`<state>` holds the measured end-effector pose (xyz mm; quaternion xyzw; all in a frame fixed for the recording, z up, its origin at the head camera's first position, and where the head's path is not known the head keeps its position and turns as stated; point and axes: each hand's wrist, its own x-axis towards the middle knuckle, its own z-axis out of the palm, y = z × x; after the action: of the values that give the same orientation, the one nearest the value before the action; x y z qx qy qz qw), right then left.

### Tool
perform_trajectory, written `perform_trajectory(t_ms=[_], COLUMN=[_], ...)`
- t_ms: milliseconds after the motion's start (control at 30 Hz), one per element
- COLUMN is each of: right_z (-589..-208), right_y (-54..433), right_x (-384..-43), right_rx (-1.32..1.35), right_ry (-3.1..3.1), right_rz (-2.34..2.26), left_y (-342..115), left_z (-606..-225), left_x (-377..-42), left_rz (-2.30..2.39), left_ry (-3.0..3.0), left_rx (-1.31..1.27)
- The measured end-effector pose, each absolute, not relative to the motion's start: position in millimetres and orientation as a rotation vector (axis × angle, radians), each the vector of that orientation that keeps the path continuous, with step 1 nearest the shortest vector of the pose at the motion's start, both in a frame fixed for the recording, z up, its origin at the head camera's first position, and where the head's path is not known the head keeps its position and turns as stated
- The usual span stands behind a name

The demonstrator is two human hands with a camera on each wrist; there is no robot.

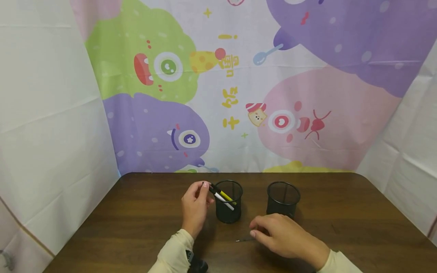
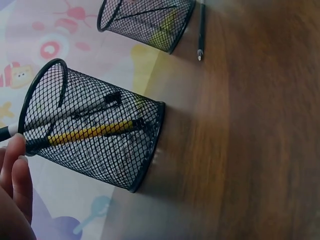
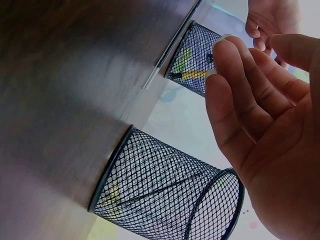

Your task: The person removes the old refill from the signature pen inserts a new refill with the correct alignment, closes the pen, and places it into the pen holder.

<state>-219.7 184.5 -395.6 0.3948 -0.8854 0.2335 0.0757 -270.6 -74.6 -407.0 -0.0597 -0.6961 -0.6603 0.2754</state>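
Observation:
My left hand (image 1: 196,206) is at the rim of the left black mesh pen cup (image 1: 228,215). Its fingertips pinch the dark upper end of a white pen (image 1: 220,197), which slants down into that cup. Beside it in the cup leans a yellow pen (image 2: 92,132) with black ends. My right hand (image 1: 285,235) hovers over the table with loosely bent fingers, and the right wrist view shows nothing between them. Close to its fingertips, a thin dark pen (image 2: 201,32) with a silvery tip lies on the table, partly hidden by the hand in the head view.
A second black mesh cup (image 1: 283,195) stands to the right, just beyond my right hand; no pens show in it. The brown wooden table (image 1: 136,227) ends at a cartoon-printed cloth (image 1: 239,151) behind, with white cloth at both sides.

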Motion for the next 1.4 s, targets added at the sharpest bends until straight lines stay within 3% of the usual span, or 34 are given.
perform_trajectory(t_ms=[500,933,1400], right_z=[-396,-396,-394], right_y=[184,186,186], right_x=[-219,-221,-221], right_rx=[1.214,1.212,1.217], right_ry=[-2.647,-2.665,-2.67], right_rz=[0.728,0.716,0.719], left_y=[-71,-62,-70], left_z=[-409,-394,-407], left_x=[-269,-258,-265], left_rz=[-1.845,-1.841,-1.811], left_ry=[-1.878,-1.944,-1.95], left_rx=[-0.28,-0.238,-0.237])
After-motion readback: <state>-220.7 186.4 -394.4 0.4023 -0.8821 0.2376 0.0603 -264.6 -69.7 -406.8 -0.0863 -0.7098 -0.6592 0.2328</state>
